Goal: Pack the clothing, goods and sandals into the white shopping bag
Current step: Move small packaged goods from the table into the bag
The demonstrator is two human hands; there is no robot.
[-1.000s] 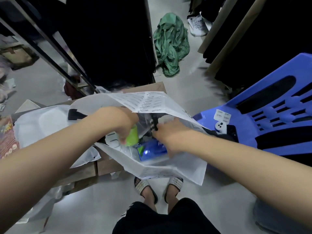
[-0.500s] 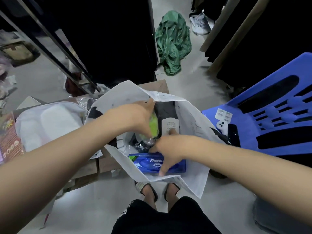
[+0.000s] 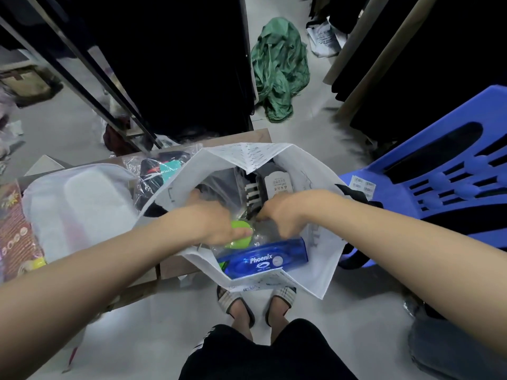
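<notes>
My feet in striped sandals [image 3: 256, 303] stand on the floor just under the near edge of the white shopping bag [image 3: 315, 272], which hangs open in front of me. Just inside the bag's near wall lies a blue box [image 3: 264, 260] printed "Phoenix", flat on its side. Both of my hands are down in the mouth of the bag, close together but not touching. My left hand [image 3: 211, 223] is curled around a green round thing [image 3: 241, 234] wrapped in clear plastic, just beyond the blue box. My right hand [image 3: 285, 212] is bent over beside it with its fingers tucked down into the plastic; I cannot tell whether it is gripping anything. Deeper in the bag, beyond my hands, sit dark folded clothes [image 3: 247, 185] and a white tag [image 3: 278, 182].

Left of the bag, on the worktop [image 3: 170, 270], lie a white pouch [image 3: 79, 204] and a clear packet of dark clothing [image 3: 157, 171], the packet touching the bag's left wall. Right of the bag stands a blue plastic chair [image 3: 439, 185] with white labels [image 3: 362, 185] on its seat. Far beyond the bag a green cloth [image 3: 279, 67] is crumpled on the floor.
</notes>
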